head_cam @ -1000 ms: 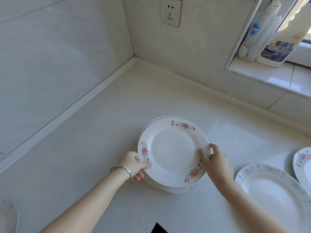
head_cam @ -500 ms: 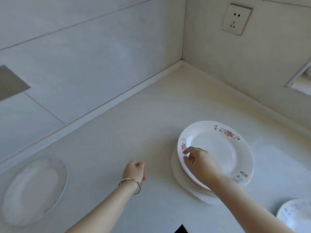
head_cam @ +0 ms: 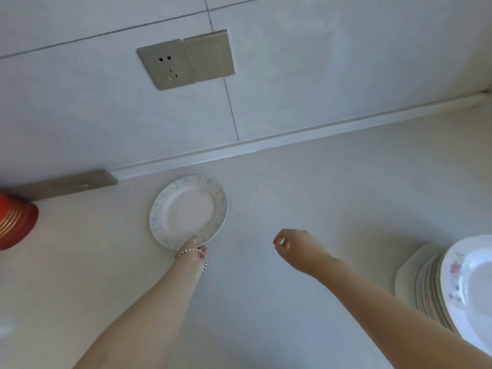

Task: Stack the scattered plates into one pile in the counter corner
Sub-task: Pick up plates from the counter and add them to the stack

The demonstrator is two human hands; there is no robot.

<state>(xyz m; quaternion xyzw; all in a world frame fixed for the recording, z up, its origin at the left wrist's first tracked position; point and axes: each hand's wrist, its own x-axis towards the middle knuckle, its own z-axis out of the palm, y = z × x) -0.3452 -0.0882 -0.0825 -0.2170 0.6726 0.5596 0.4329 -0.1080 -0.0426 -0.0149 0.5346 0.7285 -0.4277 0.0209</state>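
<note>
Far left of the left fingers, a red ribbed object [head_cam: 13, 222] was cut off by the frame edge, too little of it showing to name it. A grey strip [head_cam: 66, 183] lay along the wall foot behind it. The blue-speckled plate [head_cam: 186, 211], white and round with a pale blue pattern on its broad rim, sat on the worktop [head_cam: 266, 302] close to the wall. Half a second before, the left hand [head_cam: 193, 249] had hung empty; now it pinched the plate's near rim, thumb on top and the other fingers hidden beneath. A beaded bracelet [head_cam: 198, 255] circled its wrist. On the wall above those fingers were a grey socket [head_cam: 170, 65] and a switch [head_cam: 209, 55]. The right hand [head_cam: 295, 249] had left the floral plate [head_cam: 468, 283] it touched earlier and hovered over the worktop, fingers loosely curled with nothing in them. Well right of them stood the pile [head_cam: 428, 286], the floral plate on top, partly cut off by the frame edge and its lower plates blurred.
</note>
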